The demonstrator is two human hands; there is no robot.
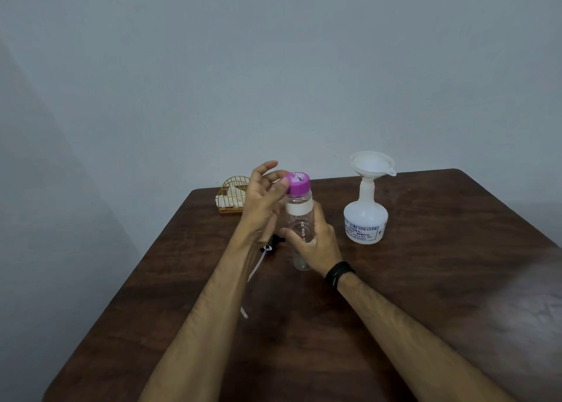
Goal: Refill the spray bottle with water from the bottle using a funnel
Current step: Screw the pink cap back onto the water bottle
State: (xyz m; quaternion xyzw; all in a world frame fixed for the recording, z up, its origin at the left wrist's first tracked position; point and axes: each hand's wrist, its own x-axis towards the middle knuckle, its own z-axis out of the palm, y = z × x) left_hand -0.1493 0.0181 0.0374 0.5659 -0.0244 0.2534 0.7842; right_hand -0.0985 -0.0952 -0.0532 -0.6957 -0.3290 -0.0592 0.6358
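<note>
Left of the clear water bottle [299, 231], a gold wire holder [232, 196] holds folded cloth, and the spray head [267, 248] lies on the wooden table [425, 280]. The left hand [263, 201], fingers spread, touches the bottle's purple cap [298, 183]. The right hand [316, 243] is wrapped around the bottle's body. Right of it, a white funnel [372, 164] sits in the spray bottle [365, 216]; neither container's contents can be made out.

On the dark wooden bench [395, 295] I see the clear plastic water bottle [299, 219] left of the white plastic spray bottle [365, 219], the white funnel [372, 164] in its neck, the gold wire rack [232, 196] behind-left.
</note>
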